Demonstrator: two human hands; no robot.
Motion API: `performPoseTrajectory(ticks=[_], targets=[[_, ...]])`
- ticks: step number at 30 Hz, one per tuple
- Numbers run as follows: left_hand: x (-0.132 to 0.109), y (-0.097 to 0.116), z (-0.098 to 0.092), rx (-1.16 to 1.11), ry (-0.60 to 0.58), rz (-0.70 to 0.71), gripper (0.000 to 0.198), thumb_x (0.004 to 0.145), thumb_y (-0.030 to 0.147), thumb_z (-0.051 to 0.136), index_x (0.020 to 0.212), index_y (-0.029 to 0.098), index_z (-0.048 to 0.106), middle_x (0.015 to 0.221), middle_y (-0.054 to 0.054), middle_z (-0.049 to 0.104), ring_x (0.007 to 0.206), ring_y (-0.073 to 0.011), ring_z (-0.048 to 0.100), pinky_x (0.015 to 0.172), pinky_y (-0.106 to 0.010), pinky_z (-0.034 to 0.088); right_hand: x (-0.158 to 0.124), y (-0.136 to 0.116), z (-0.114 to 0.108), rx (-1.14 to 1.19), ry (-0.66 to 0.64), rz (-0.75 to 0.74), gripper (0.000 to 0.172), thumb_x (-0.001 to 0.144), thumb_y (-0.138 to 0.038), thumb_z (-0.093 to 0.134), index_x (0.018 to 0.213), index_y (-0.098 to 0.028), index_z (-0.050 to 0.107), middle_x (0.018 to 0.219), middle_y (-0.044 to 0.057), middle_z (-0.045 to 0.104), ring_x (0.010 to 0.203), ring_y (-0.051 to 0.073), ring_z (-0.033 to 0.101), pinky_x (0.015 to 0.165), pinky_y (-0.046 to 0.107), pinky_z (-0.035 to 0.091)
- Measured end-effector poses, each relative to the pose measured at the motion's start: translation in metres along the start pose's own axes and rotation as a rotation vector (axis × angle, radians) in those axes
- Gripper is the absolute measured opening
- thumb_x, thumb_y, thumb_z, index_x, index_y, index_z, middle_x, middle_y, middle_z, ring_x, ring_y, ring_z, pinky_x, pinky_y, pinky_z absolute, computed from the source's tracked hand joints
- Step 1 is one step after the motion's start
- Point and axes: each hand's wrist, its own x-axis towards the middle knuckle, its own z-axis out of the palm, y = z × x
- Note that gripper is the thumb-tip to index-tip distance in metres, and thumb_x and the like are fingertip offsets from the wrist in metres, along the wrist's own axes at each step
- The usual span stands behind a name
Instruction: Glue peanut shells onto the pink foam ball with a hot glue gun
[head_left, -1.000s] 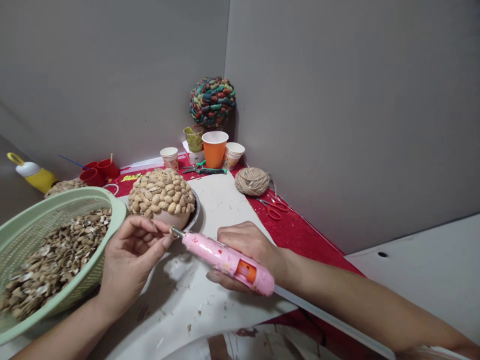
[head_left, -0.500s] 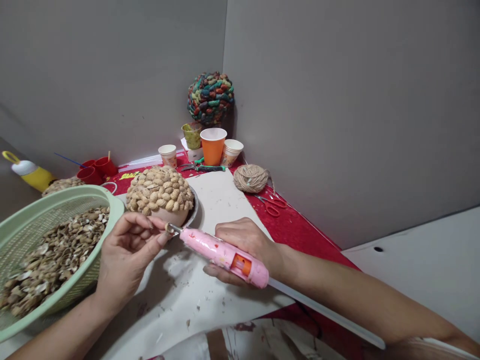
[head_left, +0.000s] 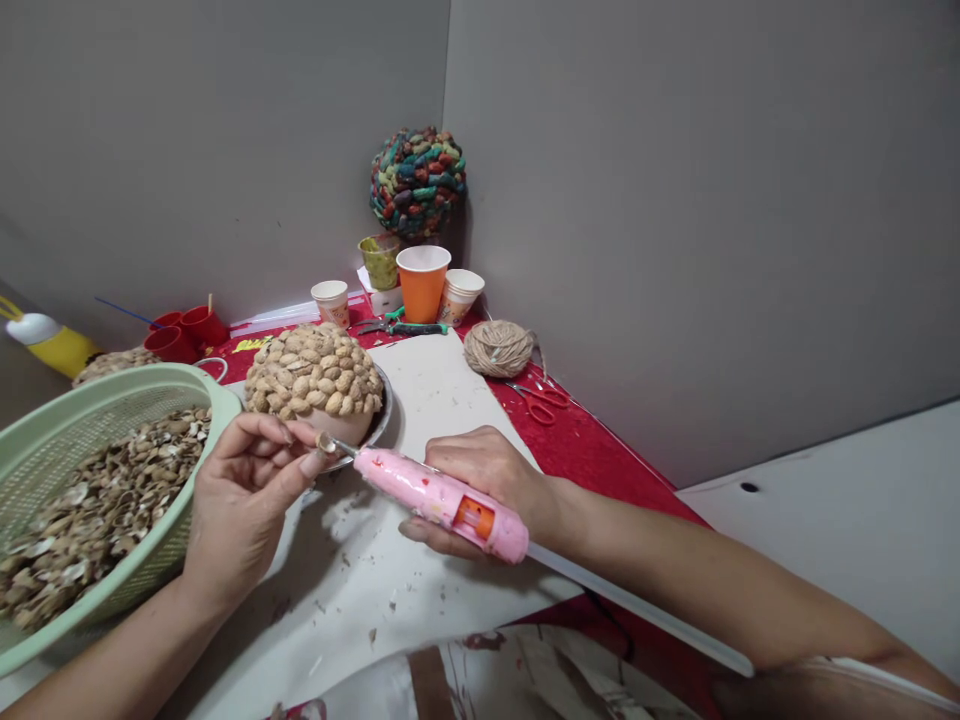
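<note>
My left hand (head_left: 251, 490) pinches a small nut shell (head_left: 325, 443) between thumb and fingertips, its hollow side showing. My right hand (head_left: 487, 490) is wrapped round a pink hot glue gun (head_left: 442, 500), with a long clear glue stick (head_left: 637, 605) running out of its back end. The gun's metal nozzle (head_left: 343, 449) meets the shell or is right beside it. Just behind them sits a ball covered with shells (head_left: 315, 370), bare and pale on its lower front, in a round metal dish (head_left: 386, 405).
A green basket (head_left: 225, 395) of shells stands at the left. Farther back are red cups (head_left: 171, 345), an orange cup (head_left: 423, 285), pliers (head_left: 416, 328), a twine ball (head_left: 497, 348), red scissors (head_left: 541, 402) and a multicoloured ball (head_left: 418, 182). Grey panels close off the back.
The view has shifted slightly, so everything sits a little higher and farther left. Both hands keep the same holds, with the nozzle still at the shell.
</note>
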Motion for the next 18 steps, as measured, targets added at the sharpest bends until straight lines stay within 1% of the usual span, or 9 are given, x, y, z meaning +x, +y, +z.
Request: performPoseTrajectory(ticks=[5, 8, 10, 12, 14, 15, 16, 17, 18], targets=[[0.002, -0.001, -0.001, 0.008, 0.001, 0.011, 0.029, 0.069, 0.016, 0.088, 0.082, 0.02, 0.063, 0.083, 0.002, 0.074, 0.075, -0.0089, 0.069, 0.074, -0.017, 0.059, -0.001, 0.001, 0.001, 0.013, -0.01, 0.003, 0.046, 0.092, -0.047, 0.061, 0.061, -0.019, 0.042, 0.054, -0.005, 0.042, 0.048, 0.007, 0.036, 0.047, 0.022, 0.027], [0.002, -0.002, -0.003, 0.013, 0.003, 0.018, 0.029, 0.069, 0.016, 0.088, 0.082, 0.02, 0.062, 0.083, 0.002, 0.074, 0.075, -0.0091, 0.069, 0.075, -0.017, 0.058, 0.0, 0.001, 0.0, 0.03, -0.013, 0.009, 0.045, 0.091, -0.046, 0.062, 0.062, -0.018, 0.043, 0.054, -0.005, 0.041, 0.048, 0.006, 0.035, 0.047, 0.022, 0.027], [0.0, -0.004, -0.003, 0.032, 0.011, 0.043, 0.029, 0.07, 0.015, 0.087, 0.083, 0.021, 0.063, 0.085, 0.002, 0.074, 0.075, -0.0094, 0.069, 0.075, -0.017, 0.059, 0.001, 0.001, -0.002, 0.087, -0.011, 0.036, 0.043, 0.09, -0.043, 0.064, 0.062, -0.018, 0.043, 0.055, -0.005, 0.04, 0.049, 0.006, 0.035, 0.047, 0.021, 0.026], [-0.006, -0.008, -0.002, 0.077, 0.006, 0.084, 0.027, 0.072, 0.013, 0.085, 0.085, 0.022, 0.063, 0.088, 0.002, 0.075, 0.077, -0.0097, 0.07, 0.077, -0.018, 0.059, 0.003, 0.0, -0.007, 0.199, -0.016, 0.124, 0.04, 0.09, -0.038, 0.065, 0.063, -0.017, 0.045, 0.058, -0.005, 0.041, 0.051, 0.006, 0.037, 0.049, 0.02, 0.03], [-0.015, -0.013, 0.001, 0.14, -0.04, 0.127, 0.025, 0.075, 0.01, 0.082, 0.085, 0.023, 0.063, 0.089, 0.002, 0.075, 0.08, -0.0101, 0.071, 0.078, -0.018, 0.059, 0.005, -0.003, -0.011, 0.337, -0.011, 0.292, 0.03, 0.09, -0.035, 0.064, 0.071, -0.015, 0.053, 0.061, -0.004, 0.043, 0.054, 0.006, 0.04, 0.052, 0.02, 0.034], [-0.02, -0.017, 0.003, 0.172, -0.076, 0.146, 0.024, 0.076, 0.009, 0.079, 0.085, 0.023, 0.063, 0.088, 0.002, 0.075, 0.08, -0.0105, 0.072, 0.078, -0.019, 0.059, 0.006, -0.004, -0.013, 0.405, 0.003, 0.385, 0.024, 0.091, -0.035, 0.063, 0.079, -0.014, 0.058, 0.063, -0.004, 0.045, 0.055, 0.007, 0.04, 0.053, 0.02, 0.036], [-0.024, -0.021, 0.005, 0.201, -0.115, 0.166, 0.023, 0.077, 0.007, 0.078, 0.085, 0.023, 0.062, 0.087, 0.001, 0.075, 0.081, -0.0111, 0.072, 0.078, -0.019, 0.06, 0.007, -0.006, -0.015, 0.462, 0.02, 0.472, 0.022, 0.091, -0.035, 0.061, 0.089, -0.014, 0.062, 0.065, -0.004, 0.047, 0.056, 0.008, 0.041, 0.054, 0.021, 0.038], [-0.027, -0.026, 0.006, 0.226, -0.148, 0.191, 0.023, 0.077, 0.006, 0.076, 0.085, 0.023, 0.063, 0.086, 0.001, 0.074, 0.081, -0.0117, 0.072, 0.077, -0.02, 0.06, 0.008, -0.008, -0.017, 0.506, 0.039, 0.541, 0.024, 0.092, -0.037, 0.06, 0.096, -0.014, 0.063, 0.066, -0.003, 0.049, 0.057, 0.008, 0.041, 0.055, 0.021, 0.039], [-0.028, -0.031, 0.006, 0.25, -0.176, 0.216, 0.022, 0.077, 0.005, 0.075, 0.084, 0.022, 0.063, 0.085, 0.0, 0.074, 0.082, -0.0125, 0.072, 0.076, -0.021, 0.06, 0.009, -0.009, -0.018, 0.533, 0.05, 0.589, 0.026, 0.094, -0.04, 0.058, 0.098, -0.014, 0.064, 0.067, -0.002, 0.05, 0.058, 0.009, 0.041, 0.055, 0.022, 0.04]])
